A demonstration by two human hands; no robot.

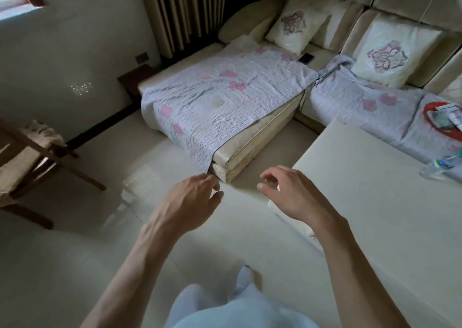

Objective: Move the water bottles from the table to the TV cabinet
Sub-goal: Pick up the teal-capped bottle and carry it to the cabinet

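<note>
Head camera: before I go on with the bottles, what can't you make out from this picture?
- Water bottle on the table: lying at the right edge of the head view, partly cut off; any others cannot be told.
- TV cabinet: not in view.
- Red tray on the sofa: cut by the right edge, contents too small to identify.
- Left hand and right hand: both empty, fingers curled loosely.

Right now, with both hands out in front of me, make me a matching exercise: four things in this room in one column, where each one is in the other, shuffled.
Things:
1. water bottle
2. black phone
3. wooden chair
4. right hand

Places:
A. on the sofa seat beside a cushion
B. lying at the table's far right edge
C. empty, over the table's near corner
D. on the floor at far left

Pairs: 1-B, 2-A, 3-D, 4-C
</note>
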